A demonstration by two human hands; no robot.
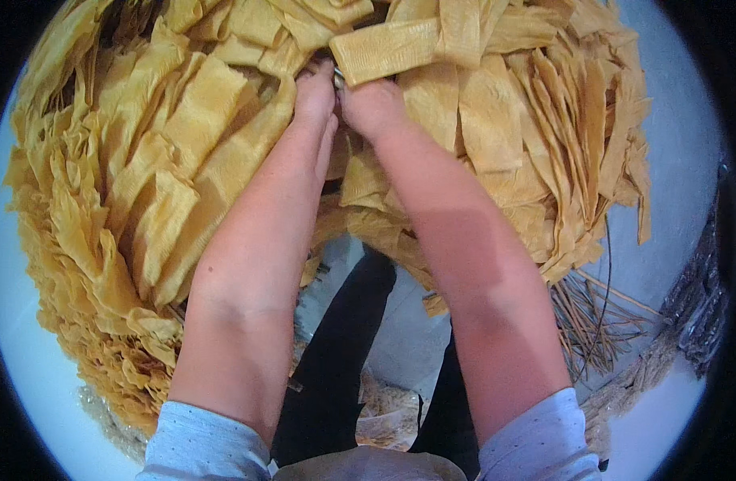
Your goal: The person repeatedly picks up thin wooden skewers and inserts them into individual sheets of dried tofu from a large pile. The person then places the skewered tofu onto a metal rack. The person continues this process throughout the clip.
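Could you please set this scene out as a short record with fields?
Left hand: left hand buried in the yellow crinkled sheet strips; grip hidden
Right hand: right hand beside it, under a folded yellow strip; grip unclear
Hands: close together, whether touching unclear
Below: bundle of thin dry sticks, pale floor
Clothing: light blue sleeves, dark trousers

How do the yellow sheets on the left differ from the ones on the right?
The left sheets are crinkled, with ruffled edges, and bunch in folds; the right sheets lie flatter, as long, smooth overlapping strips. The left pile reaches lower in the picture than the right one. Both are the same golden yellow, and both hands, left hand and right hand, meet between them.
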